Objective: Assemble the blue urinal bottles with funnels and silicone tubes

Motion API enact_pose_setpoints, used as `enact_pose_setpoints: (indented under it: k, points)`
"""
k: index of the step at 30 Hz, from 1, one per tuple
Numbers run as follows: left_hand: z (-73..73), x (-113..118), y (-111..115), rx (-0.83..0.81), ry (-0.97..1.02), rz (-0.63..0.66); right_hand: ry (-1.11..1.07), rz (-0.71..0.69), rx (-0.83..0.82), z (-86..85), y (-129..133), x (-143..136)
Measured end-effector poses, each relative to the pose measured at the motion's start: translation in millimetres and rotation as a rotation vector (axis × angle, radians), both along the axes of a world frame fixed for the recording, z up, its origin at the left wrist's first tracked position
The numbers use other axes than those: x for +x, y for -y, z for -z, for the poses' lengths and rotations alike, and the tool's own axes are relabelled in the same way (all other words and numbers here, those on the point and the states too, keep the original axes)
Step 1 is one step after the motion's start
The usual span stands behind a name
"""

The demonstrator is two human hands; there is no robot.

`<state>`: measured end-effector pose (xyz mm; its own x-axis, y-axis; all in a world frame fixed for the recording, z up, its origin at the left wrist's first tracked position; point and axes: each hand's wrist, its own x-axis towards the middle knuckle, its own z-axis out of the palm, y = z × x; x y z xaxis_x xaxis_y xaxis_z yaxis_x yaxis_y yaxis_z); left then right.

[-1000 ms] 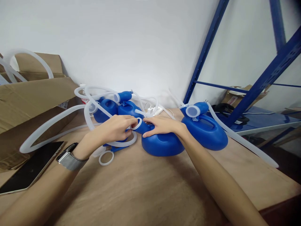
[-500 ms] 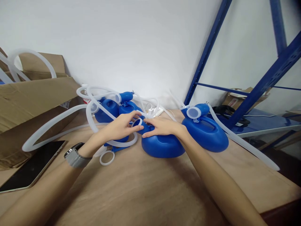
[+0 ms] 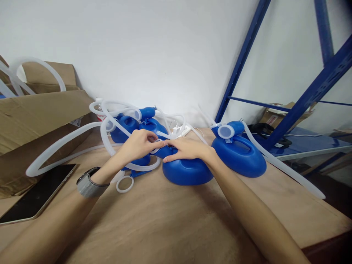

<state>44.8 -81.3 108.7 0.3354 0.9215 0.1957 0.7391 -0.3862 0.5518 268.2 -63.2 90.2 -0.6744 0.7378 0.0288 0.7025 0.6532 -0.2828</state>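
Near the middle of the wooden table, a blue plastic bottle [image 3: 188,173] lies on its side with its neck pointing left. My right hand [image 3: 187,148] is wrapped over its upper part by the neck. At the bottle's mouth my left hand [image 3: 141,143] pinches a white translucent ring-shaped cap [image 3: 155,150], its thumb reaching toward the right fingertips. The fingers hide most of the neck. A white ring [image 3: 125,184] on the table sits below the left hand, beside a looped translucent hose [image 3: 144,167].
Another blue bottle [image 3: 238,156] with a hose lies at the right. More blue bottles [image 3: 125,128] and tangled hoses are behind my left hand. A cardboard box [image 3: 41,121] and a phone [image 3: 38,192] are at the left, a blue metal shelf [image 3: 308,141] at the right.
The bottle and my right hand have shifted slightly left. My left hand has turned and its fingers have closed in on the cap at the mouth.
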Motion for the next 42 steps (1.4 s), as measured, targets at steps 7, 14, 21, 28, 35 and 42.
enact_pose_setpoints:
  k: [7,14,21,28,35,42]
  points:
    - [0.4,-2,-3,-0.080,0.053,-0.016,0.025,-0.007,0.025,-1.6,0,-1]
    - [-11.7,-13,-3,-0.264,0.329,-0.003,0.034,-0.022,-0.002,-4.1,2,-3]
    - [-12.7,-13,-2,-0.170,0.142,0.143,0.031,0.004,0.004,-2.4,3,-5]
    - [-11.2,-20,-5,-0.276,0.096,0.133,0.018,0.010,-0.021,-2.3,3,-4]
    - [-9.8,-25,-10,-0.373,0.173,0.158,0.039,0.011,-0.014,-5.1,6,-5]
    - [-17.5,-44,-16,-0.264,0.078,0.165,0.030,0.024,-0.015,-3.3,4,-4]
